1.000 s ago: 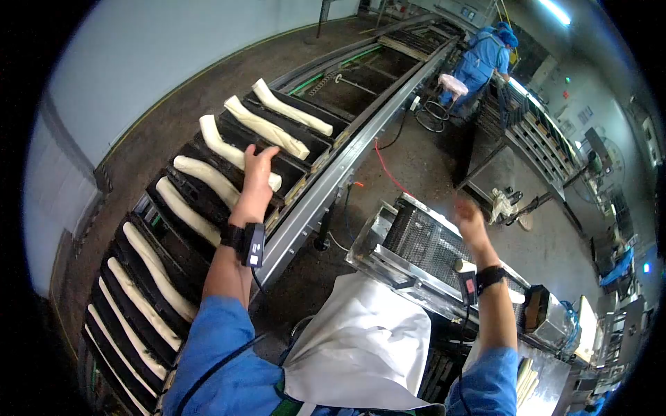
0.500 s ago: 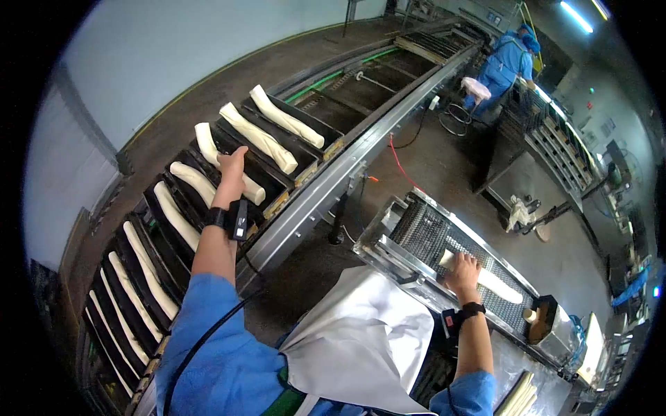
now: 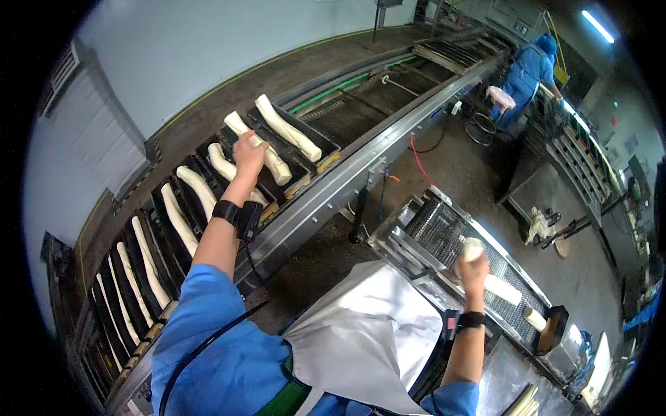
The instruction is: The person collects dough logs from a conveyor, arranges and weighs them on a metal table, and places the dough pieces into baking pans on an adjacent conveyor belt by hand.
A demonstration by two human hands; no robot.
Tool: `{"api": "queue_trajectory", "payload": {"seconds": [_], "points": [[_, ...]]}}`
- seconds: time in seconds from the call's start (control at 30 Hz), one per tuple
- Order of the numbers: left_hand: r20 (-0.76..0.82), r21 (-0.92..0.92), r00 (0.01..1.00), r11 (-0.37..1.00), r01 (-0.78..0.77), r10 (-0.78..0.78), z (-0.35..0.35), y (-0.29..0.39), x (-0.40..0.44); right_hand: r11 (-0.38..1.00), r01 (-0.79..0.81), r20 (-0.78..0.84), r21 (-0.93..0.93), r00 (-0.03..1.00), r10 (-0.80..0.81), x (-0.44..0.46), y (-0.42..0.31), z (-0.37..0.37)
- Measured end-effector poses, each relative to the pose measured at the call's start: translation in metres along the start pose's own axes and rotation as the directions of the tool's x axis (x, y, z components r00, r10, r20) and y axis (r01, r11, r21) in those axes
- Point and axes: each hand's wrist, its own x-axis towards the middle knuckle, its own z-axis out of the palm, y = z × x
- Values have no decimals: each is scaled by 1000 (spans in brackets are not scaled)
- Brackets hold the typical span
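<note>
My left hand (image 3: pixel 250 158) is closed over the middle of a thick, pale dough roll (image 3: pixel 279 172) lying in a black pan. To its right lies another dough roll (image 3: pixel 290 130); to its left is a curved one (image 3: pixel 220 163), partly behind my forearm. Over the small mesh conveyor, my right hand (image 3: pixel 474 274) grips a pale dough roll (image 3: pixel 473 249), whose round end sticks up above the fingers. A length of dough (image 3: pixel 502 290) lies on the mesh beside that hand; whether it is the same piece, I cannot tell.
Several more pans with dough rolls (image 3: pixel 179 220) run down the left along the metal-railed line (image 3: pixel 333 197). A short dough piece (image 3: pixel 534 319) sits at the mesh belt's (image 3: pixel 440 229) lower end. Dough sticks (image 3: pixel 525 402) lie at the bottom right. A person in blue (image 3: pixel 525 76) stands far back.
My left hand has moved from the third roll to the second from the right. My right hand has raised a dough end off the mesh. The short piece has come further out onto the belt.
</note>
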Motion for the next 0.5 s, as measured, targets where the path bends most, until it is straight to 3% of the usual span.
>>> {"api": "queue_trajectory", "payload": {"seconds": [0.03,0.07,0.1,0.13,0.17,0.2,0.23,0.27,0.3,0.33,0.37,0.43,0.47,0.5], "points": [[146,-259,969,938,232,-199,8,14,-3,866,-211,54,453,976,209,-3,0,-24],[133,-363,950,878,313,-284,16,24,-9,681,-264,-16,683,927,375,-14,-15,-53],[128,-467,922,798,380,-365,22,27,-12,575,-247,-42,780,896,442,-22,32,-66],[356,109,930,993,49,-85,20,0,5,270,-68,-74,960,871,485,-41,6,-100],[538,462,817,739,-490,205,18,-27,22,140,-27,-70,990,763,643,-63,1,-132],[499,500,840,720,-481,215,26,-32,19,94,102,-138,990,706,695,-83,20,-156],[377,413,925,886,-213,47,28,-31,15,390,117,-370,913,640,674,-124,55,-177],[214,134,948,969,209,-234,34,-27,11,707,61,-573,705,636,517,-168,93,-185],[102,-104,892,887,449,-439,34,-17,3,919,-13,-738,395,590,326,-211,132,-194],[63,-179,855,837,517,-515,29,-13,-4,832,-543,-742,-116,604,291,-240,121,-215],[90,-156,860,846,510,-502,16,-7,-10,591,-701,-598,-399,688,412,-283,149,-232],[178,-101,872,873,477,-456,-2,-4,-17,425,-559,-598,-712,800,51,-350,188,-231],[32,-69,953,950,304,-303,0,-19,-20,469,-389,-597,-793,651,-470,-368,163,-216],[32,-63,950,948,311,-310,-3,-9,-31,525,-643,-787,-558,611,-87,-446,247,-194]]}}
